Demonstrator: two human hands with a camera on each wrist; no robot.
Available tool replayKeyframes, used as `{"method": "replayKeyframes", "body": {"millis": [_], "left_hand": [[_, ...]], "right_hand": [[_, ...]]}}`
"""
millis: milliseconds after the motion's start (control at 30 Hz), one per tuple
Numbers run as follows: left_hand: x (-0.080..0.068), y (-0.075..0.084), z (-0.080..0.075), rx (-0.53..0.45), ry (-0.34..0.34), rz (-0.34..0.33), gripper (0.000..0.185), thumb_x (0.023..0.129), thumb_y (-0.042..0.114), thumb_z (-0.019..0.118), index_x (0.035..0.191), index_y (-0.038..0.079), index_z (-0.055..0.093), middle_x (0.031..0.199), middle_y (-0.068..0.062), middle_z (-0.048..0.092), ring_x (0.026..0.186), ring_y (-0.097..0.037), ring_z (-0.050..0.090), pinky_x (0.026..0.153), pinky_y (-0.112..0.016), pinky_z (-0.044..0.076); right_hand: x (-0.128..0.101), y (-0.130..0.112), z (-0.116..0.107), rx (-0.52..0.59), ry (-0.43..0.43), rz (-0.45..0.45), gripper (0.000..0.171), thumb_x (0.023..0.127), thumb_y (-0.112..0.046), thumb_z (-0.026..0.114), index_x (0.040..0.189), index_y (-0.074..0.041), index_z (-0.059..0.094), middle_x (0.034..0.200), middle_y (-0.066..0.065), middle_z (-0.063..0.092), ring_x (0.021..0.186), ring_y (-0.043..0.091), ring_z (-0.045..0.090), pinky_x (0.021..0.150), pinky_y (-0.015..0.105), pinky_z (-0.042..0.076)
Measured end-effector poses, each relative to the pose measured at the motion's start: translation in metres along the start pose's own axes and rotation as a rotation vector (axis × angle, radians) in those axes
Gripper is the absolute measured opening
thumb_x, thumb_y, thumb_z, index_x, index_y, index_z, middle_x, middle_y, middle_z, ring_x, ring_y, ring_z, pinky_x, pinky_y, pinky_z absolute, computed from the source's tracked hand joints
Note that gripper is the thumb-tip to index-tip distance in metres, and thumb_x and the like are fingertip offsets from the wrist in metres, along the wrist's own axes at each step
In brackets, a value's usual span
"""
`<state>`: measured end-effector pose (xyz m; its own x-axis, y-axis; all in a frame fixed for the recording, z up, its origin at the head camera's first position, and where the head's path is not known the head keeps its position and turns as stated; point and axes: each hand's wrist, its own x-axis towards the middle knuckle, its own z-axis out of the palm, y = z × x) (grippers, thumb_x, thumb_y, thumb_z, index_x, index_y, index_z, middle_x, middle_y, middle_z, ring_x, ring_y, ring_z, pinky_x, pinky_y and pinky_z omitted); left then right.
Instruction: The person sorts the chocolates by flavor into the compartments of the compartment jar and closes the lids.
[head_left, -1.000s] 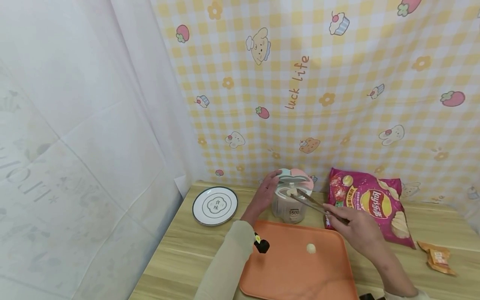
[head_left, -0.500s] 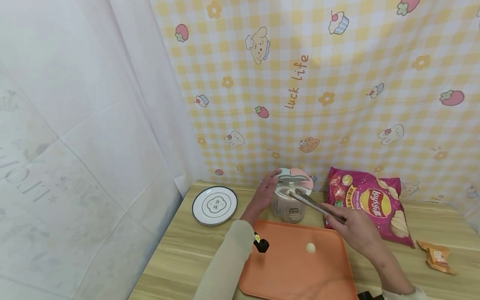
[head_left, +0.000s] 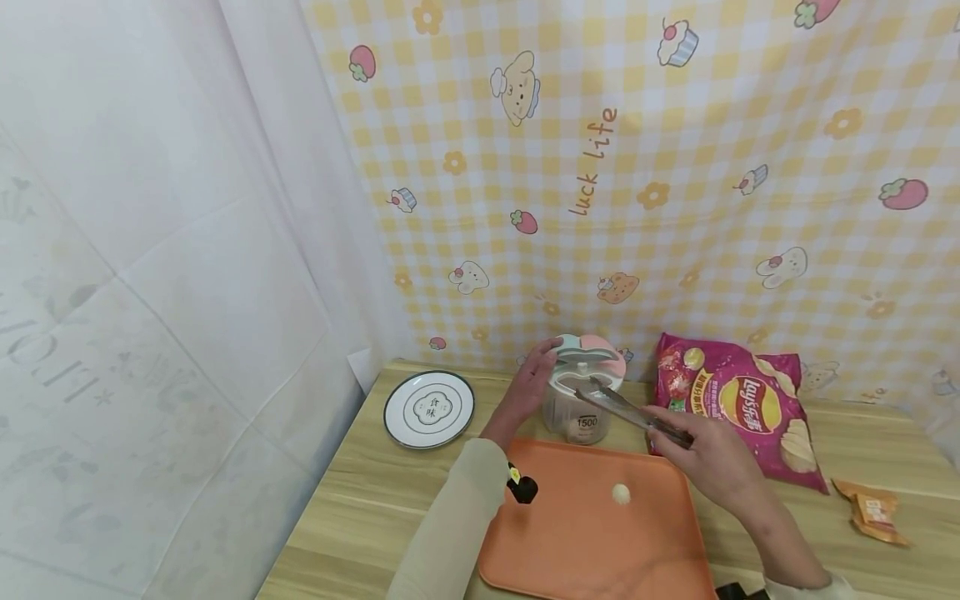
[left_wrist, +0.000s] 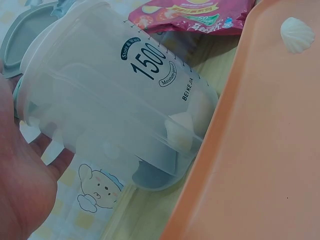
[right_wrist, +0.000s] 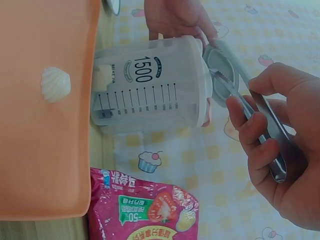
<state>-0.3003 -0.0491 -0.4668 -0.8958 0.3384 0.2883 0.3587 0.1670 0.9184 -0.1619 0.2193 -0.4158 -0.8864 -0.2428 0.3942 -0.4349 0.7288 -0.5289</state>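
Note:
A clear storage canister [head_left: 581, 417] marked 1500 stands behind the orange tray [head_left: 592, 533], its green-and-pink flip lid [head_left: 597, 343] partly raised. My left hand [head_left: 527, 385] holds the canister at the upper left, fingers behind its rim and against the lid. My right hand [head_left: 712, 458] grips metal tongs [right_wrist: 272, 125]. Their tips are spread over the canister's opening with nothing visible between them. Pale pieces [left_wrist: 180, 131] lie at the canister's bottom, seen through the wall. One white shell-shaped piece [head_left: 621, 493] rests on the tray.
A magenta bag of Lay's chips [head_left: 738, 408] leans against the patterned cloth backdrop right of the canister. Farther right lies a small orange packet [head_left: 873, 512]. On the left sits a white plate [head_left: 429, 409] with a dark rim. Everything stands on a wooden tabletop [head_left: 360, 500].
The pale piece between the tongs' tips has gone into the canister through its opening. The tongs' tips now stand empty and apart. My left hand has stayed in place.

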Motion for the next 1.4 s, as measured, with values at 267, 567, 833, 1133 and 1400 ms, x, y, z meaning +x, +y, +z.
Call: {"method": "replayKeyframes", "body": {"millis": [267, 567, 833, 1133, 1400], "left_hand": [[0.000, -0.002, 0.000, -0.001, 0.001, -0.005, 0.049, 0.114, 0.038, 0.032, 0.156, 0.015, 0.042, 0.160, -0.006, 0.037, 0.145, -0.025, 0.036, 0.114, -0.048, 0.032], [0.001, -0.003, 0.000, -0.024, -0.009, 0.044, 0.048, 0.115, 0.029, 0.031, 0.153, 0.003, 0.045, 0.161, -0.011, 0.034, 0.148, -0.028, 0.031, 0.116, -0.050, 0.028], [0.002, -0.005, 0.000, -0.018, 0.008, 0.050, 0.054, 0.114, 0.040, 0.033, 0.153, 0.005, 0.045, 0.159, -0.011, 0.037, 0.146, -0.026, 0.035, 0.114, -0.048, 0.031], [0.003, -0.006, 0.001, -0.016, 0.013, 0.033, 0.048, 0.114, 0.035, 0.034, 0.153, 0.010, 0.048, 0.159, -0.006, 0.039, 0.146, -0.022, 0.035, 0.115, -0.046, 0.030], [0.003, -0.003, 0.001, -0.014, 0.014, 0.025, 0.048, 0.114, 0.034, 0.034, 0.154, 0.011, 0.046, 0.159, -0.005, 0.039, 0.147, -0.022, 0.034, 0.116, -0.046, 0.030]], "right_hand": [[-0.004, 0.003, 0.000, 0.009, -0.011, 0.044, 0.032, 0.094, -0.014, 0.077, 0.125, -0.010, 0.075, 0.061, -0.014, 0.050, 0.053, 0.005, 0.043, 0.046, 0.026, 0.035], [-0.015, 0.003, -0.005, 0.047, -0.019, 0.030, 0.031, 0.089, -0.009, 0.081, 0.120, -0.010, 0.077, 0.079, -0.013, 0.069, 0.062, 0.004, 0.055, 0.053, 0.025, 0.049], [-0.030, 0.012, -0.005, 0.063, -0.040, 0.010, 0.031, 0.085, -0.005, 0.083, 0.114, -0.015, 0.078, 0.097, -0.008, 0.075, 0.075, 0.001, 0.062, 0.064, 0.024, 0.055], [-0.051, 0.028, 0.005, 0.107, -0.082, 0.010, 0.032, 0.085, -0.001, 0.081, 0.116, -0.006, 0.076, 0.097, -0.005, 0.074, 0.064, 0.001, 0.055, 0.056, 0.025, 0.051], [-0.061, 0.038, 0.010, 0.071, -0.076, 0.049, 0.033, 0.082, -0.003, 0.084, 0.114, -0.010, 0.078, 0.104, -0.001, 0.069, 0.063, 0.000, 0.050, 0.054, 0.025, 0.047]]}}
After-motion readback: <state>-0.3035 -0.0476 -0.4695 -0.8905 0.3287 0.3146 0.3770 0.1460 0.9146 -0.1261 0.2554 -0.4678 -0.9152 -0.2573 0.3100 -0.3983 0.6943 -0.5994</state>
